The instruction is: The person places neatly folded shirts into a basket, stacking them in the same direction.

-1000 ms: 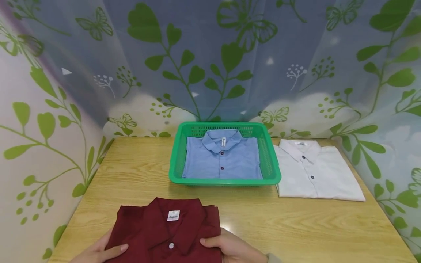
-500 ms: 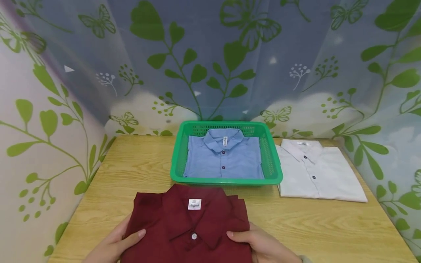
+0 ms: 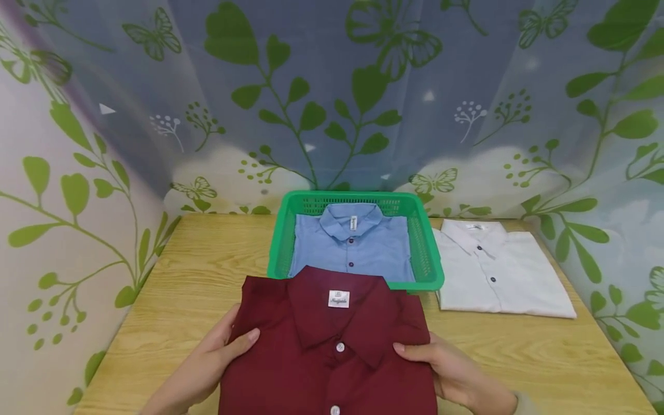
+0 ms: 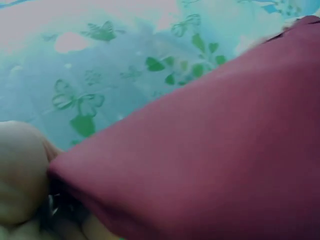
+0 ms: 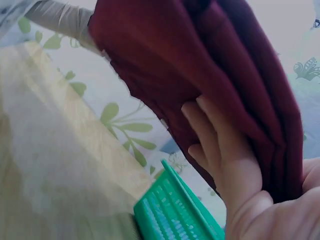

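Observation:
A folded dark red shirt (image 3: 332, 340), with collar, white label and white buttons, is held up in front of the basket. My left hand (image 3: 212, 351) grips its left side, thumb on top and the other fingers hidden beneath. On the opposite side my right hand (image 3: 453, 366) holds it the same way; in the right wrist view the fingers (image 5: 225, 145) lie along the underside of the folded layers. Behind it stands a green basket (image 3: 277, 248) with a folded blue shirt (image 3: 358, 248) inside. The red shirt's collar overlaps the basket's front rim in the head view.
A folded white shirt (image 3: 500, 276) lies on the wooden table (image 3: 207, 259), right beside the basket. A patterned curtain (image 3: 311, 104) with green leaves and butterflies hangs behind the table and along both sides.
Both hands have carried the red shirt up and to the right, from the table's front left toward the basket. The basket, blue shirt and white shirt stay where they were.

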A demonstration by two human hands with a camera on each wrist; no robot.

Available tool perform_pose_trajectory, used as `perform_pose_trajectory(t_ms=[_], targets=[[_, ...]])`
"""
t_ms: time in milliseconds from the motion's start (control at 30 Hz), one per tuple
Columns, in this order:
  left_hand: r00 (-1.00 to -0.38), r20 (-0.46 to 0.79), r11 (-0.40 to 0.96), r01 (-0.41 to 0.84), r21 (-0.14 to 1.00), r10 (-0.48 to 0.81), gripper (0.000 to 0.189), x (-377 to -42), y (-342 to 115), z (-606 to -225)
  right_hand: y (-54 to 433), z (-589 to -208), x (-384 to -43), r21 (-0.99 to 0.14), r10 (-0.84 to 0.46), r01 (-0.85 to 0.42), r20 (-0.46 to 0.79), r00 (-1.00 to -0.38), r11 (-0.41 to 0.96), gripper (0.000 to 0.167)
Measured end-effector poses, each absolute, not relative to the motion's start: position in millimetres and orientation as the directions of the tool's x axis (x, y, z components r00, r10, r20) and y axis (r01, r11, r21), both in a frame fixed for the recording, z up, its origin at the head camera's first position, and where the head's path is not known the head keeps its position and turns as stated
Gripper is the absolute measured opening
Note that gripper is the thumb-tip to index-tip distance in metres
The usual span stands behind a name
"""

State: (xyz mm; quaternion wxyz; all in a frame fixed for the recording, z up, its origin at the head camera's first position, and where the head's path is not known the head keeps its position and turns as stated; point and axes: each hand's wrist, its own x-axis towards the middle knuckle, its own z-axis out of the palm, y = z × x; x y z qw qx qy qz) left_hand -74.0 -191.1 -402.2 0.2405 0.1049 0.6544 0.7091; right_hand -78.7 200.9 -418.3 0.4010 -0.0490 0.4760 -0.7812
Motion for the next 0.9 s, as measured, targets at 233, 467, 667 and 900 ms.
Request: perform_pose_trajectory(t_ms=[233, 467, 667, 900], targets=[[-0.890, -0.112, -0.063, -0.156, 0.986, 0.442, 0.057, -91, -171, -393, 219, -403, -99, -0.825, -0.674, 0.536, -0.293, -0.678, -0.181, 0.026], [-0.909, -0.137, -0.060, -0.174, 0.983, 0.393, 0.058, -110, -154, -381, 229, -381, -125, -0.854, -0.626, 0.512, -0.350, -0.696, -0.092, 0.039], [-0.926, -0.136, -0.067, -0.170, 0.983, 0.351, 0.056, -137, -148, -379, 230, -372, -152, -0.877, -0.591, 0.480, -0.372, -0.716, -0.030, 0.046], [-0.938, -0.127, -0.120, -0.174, 0.978, 0.323, 0.046, -176, -136, -383, 234, -372, -193, -0.889, -0.529, 0.458, -0.389, -0.754, 0.002, 0.054]])
